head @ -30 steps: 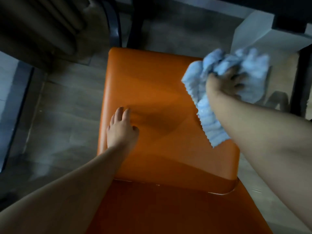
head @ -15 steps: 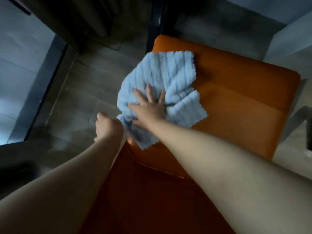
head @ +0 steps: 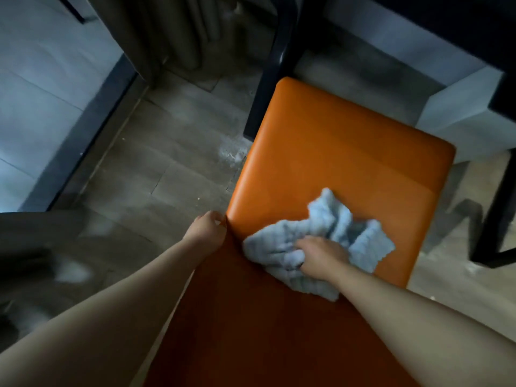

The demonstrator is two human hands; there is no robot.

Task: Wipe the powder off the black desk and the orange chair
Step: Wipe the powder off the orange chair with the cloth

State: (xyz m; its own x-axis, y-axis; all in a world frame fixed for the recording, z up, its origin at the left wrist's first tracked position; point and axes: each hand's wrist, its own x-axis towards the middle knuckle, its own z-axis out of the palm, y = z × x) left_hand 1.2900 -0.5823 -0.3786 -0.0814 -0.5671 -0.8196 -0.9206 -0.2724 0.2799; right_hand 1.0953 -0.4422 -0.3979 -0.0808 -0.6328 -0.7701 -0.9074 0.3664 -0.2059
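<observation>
Risk first: powder pushed off the orange chair (head: pixel 343 152) seat edge likely just lands on the floor (head: pixel 156 174), where a white powder patch (head: pixel 231 156) already lies beside the seat's left edge; bunched blue cloth (head: pixel 315 241) could also smear rather than lift. Right hand (head: pixel 321 256) grips the crumpled cloth, pressed onto the near part of the seat. Left hand (head: pixel 208 227) has its fingers curled at the seat's near-left corner, steadying it. No containers in view. Black desk barely visible at top right, its surface not shown
</observation>
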